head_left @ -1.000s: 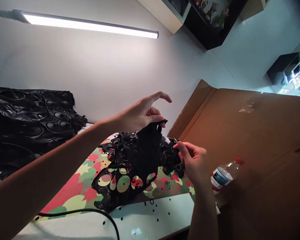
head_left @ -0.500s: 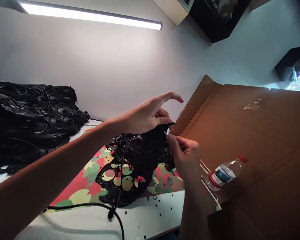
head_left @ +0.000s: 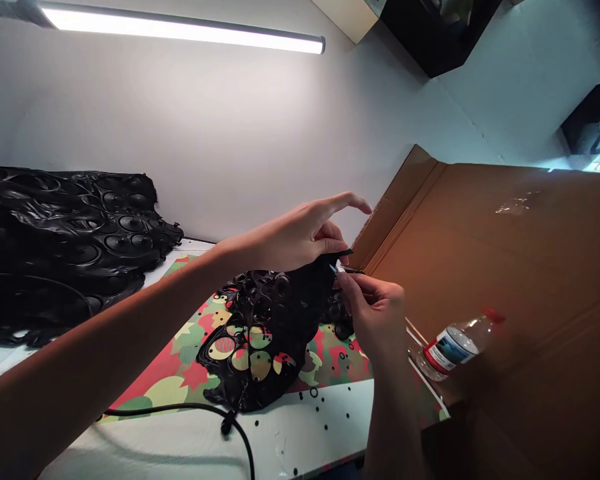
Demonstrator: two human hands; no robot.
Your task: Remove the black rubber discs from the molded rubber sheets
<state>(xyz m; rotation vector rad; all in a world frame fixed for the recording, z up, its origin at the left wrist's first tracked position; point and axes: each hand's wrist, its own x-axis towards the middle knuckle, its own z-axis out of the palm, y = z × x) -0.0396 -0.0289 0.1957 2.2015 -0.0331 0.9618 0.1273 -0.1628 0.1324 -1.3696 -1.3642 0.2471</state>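
Note:
My left hand (head_left: 300,233) pinches the upper edge of a black rubber sheet (head_left: 275,313) punched with round holes, lifting it off a star-patterned mat (head_left: 180,367); the index finger sticks out. Just below, my right hand (head_left: 375,310) is closed round a thin metal tool (head_left: 347,269) whose tip meets the sheet's top corner. The sheet's lower part lies crumpled on the mat, with a heap of small black rings (head_left: 340,317) behind it.
A pile of black rubber sheets (head_left: 65,240) lies at the left against the wall. A black cable (head_left: 190,410) crosses the white table front (head_left: 305,440). A large cardboard box flap (head_left: 505,267) fills the right, with a water bottle (head_left: 453,347) lying on it. A light bar (head_left: 180,30) hangs above.
My right hand rose from the ring heap to the sheet's top corner with the tool. The left hand kept its pinch, shifting slightly right.

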